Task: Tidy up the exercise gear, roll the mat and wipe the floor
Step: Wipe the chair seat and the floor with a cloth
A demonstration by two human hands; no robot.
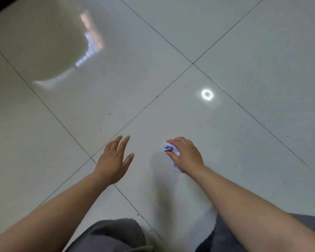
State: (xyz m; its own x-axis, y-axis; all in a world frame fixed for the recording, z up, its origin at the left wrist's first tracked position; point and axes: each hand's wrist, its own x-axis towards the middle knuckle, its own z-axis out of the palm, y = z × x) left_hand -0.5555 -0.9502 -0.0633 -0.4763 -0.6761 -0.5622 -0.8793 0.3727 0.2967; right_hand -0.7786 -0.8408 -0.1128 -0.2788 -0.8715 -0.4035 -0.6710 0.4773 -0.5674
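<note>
Cloth (168, 147): soft and light, we judge; our right hand (186, 155) bunches it on the floor (244, 51), left hand (115, 160) spread empty.

The crumpled cloth (168, 147) gripped by the right hand (186, 155) looks like soft, matt, pale fabric, the floor (244, 42) all round it is smooth, glossy tile mirroring a ring of light (207, 94) beyond it, and the grey trousers (116, 235) below it look matt and woven.
</note>
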